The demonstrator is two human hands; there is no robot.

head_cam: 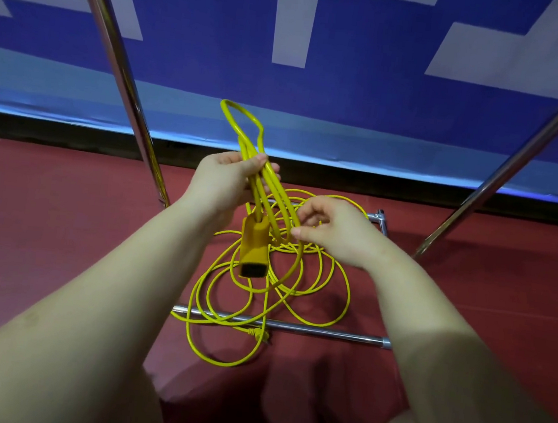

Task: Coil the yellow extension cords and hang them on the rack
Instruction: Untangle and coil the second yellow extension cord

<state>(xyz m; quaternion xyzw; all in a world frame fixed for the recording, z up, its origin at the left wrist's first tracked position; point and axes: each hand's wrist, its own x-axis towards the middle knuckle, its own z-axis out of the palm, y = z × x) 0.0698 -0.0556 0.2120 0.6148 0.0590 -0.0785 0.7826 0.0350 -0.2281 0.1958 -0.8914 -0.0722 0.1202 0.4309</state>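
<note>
Head view, looking down past two bare forearms reaching forward and converging over a red floor.

Left hand: raised, fingers curled round a bundle of several strands of the yellow extension cord, gripped near mid-length. Above the grip, a narrow loop standing up against the blue-and-white banner. Below the grip, the strands running down to the yellow socket block, hanging end-down with its dark face turned toward the camera.

Right hand: lower and just right of the bundle, fingers loosely curled, thumb and fingertips at the rightmost strand; whether pinching it or only touching it cannot be told.

Remainder of the cord: loose overlapping loops on the floor directly beneath both hands, draped across the chrome base bar of the rack, with the plug end lying on the floor by that bar.

Rack: two slanted chrome uprights, one at left and one at right, framing the hands; a short rear crossbar just behind the right hand.

Writing: large white block shapes on the banner, cropped and not readable; no legible marking on the socket block.
</note>
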